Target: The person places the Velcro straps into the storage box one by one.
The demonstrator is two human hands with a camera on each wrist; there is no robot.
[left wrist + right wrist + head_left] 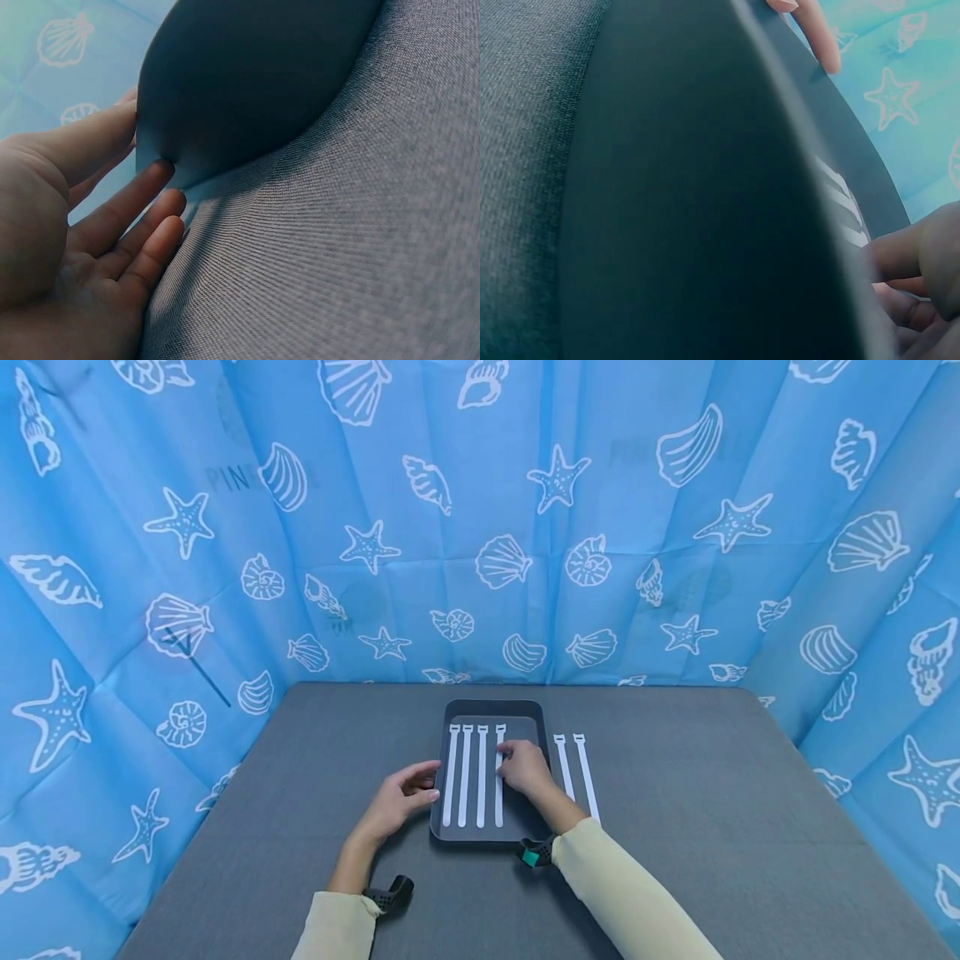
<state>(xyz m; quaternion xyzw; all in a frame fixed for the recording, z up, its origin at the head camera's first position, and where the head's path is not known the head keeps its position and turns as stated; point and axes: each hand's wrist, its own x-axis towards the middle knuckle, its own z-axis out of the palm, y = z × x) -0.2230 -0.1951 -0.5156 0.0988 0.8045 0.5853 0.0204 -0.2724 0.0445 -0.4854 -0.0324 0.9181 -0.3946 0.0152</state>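
Observation:
A dark grey rectangular tray (528, 827) lies on the table with several white cable straps side by side in it, slotted heads at the far end. My right hand (525, 767) reaches over the tray's right side and pinches the rightmost strap (499, 806) in it, a little below its head. At the tray's left wall is my left hand (401, 797); its extended fingers (154, 176) touch the outer wall in the left wrist view. In the right wrist view, the tray wall hides much of the right fingers' work.
Two more white straps (588, 777) lie on the grey table (712, 793) just right of the tray, their lower ends partly behind the right forearm. A blue shell-patterned curtain (480, 527) hangs around the back and sides. Each wrist wears a dark band.

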